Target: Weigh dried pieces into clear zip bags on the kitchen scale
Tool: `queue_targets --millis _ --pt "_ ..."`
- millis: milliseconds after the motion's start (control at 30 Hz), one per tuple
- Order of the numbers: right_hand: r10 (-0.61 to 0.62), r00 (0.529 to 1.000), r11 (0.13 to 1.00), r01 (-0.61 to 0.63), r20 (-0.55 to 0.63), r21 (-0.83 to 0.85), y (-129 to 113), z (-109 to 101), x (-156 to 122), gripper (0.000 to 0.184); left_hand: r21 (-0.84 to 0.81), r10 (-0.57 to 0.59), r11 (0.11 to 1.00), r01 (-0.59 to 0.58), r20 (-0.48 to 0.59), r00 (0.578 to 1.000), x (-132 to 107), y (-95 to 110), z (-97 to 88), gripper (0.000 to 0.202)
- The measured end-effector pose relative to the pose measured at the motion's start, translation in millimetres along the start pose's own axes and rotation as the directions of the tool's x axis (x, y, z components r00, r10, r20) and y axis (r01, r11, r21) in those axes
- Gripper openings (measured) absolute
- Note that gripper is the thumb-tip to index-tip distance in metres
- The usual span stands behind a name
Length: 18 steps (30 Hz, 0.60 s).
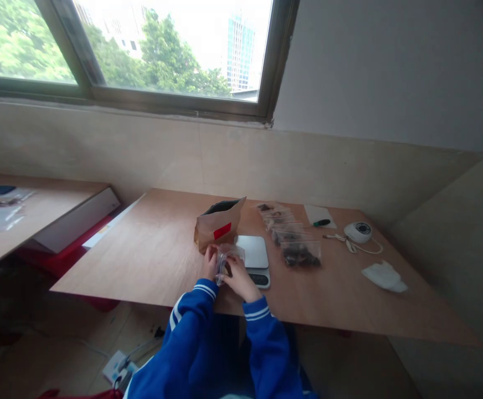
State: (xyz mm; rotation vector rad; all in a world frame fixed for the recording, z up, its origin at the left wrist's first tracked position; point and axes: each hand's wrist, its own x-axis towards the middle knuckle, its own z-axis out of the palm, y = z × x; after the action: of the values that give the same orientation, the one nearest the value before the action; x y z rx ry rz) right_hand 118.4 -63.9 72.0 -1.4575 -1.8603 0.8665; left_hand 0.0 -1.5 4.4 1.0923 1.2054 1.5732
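At the centre of the frame, a person in blue sleeves with white cuff stripes holds a small clear pouch (230, 256) between both hands at the near edge of a wooden bench (150, 249). The left hand (210, 261) has its grip closed on the pouch's left side and the right hand (238, 277) has its grip closed on the lower right, apparently so the thin plastic stands up rather than flopping. The pouch sits just in front of a flat digital scale (253, 255), overlapping its left corner. An open brown paper bag with a red label (219, 224) stands just behind the hands with its mouth up, so both lie within a short reach. To the right of centre, a row of filled clear pouches (291, 238) runs back toward the wall, laid out of the hands' way. Farther right lie a slip of paper (318, 213), a green-capped pen (322, 223), a round white device with a cord (358, 231) and a crumpled white cloth (385, 276). Bare wood stretches left of the paper bag and along the near right edge, giving the most room to move. A second bench (37, 213) at the left of the frame stands apart across a gap.
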Motion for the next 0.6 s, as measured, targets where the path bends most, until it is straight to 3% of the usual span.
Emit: queue_targets --millis 233,600 --pt "-0.025 1.000 0.997 0.026 -0.019 0.074 4 -12 1 0.023 -0.065 -0.032 0.997 0.031 -0.018 0.999 -8 15 6.3 0.013" --pt "0.028 0.991 0.997 -0.018 -0.130 0.074 2 -27 -4 0.031 -0.187 -0.184 0.966 0.181 -0.001 0.983 -12 20 7.7 0.016"
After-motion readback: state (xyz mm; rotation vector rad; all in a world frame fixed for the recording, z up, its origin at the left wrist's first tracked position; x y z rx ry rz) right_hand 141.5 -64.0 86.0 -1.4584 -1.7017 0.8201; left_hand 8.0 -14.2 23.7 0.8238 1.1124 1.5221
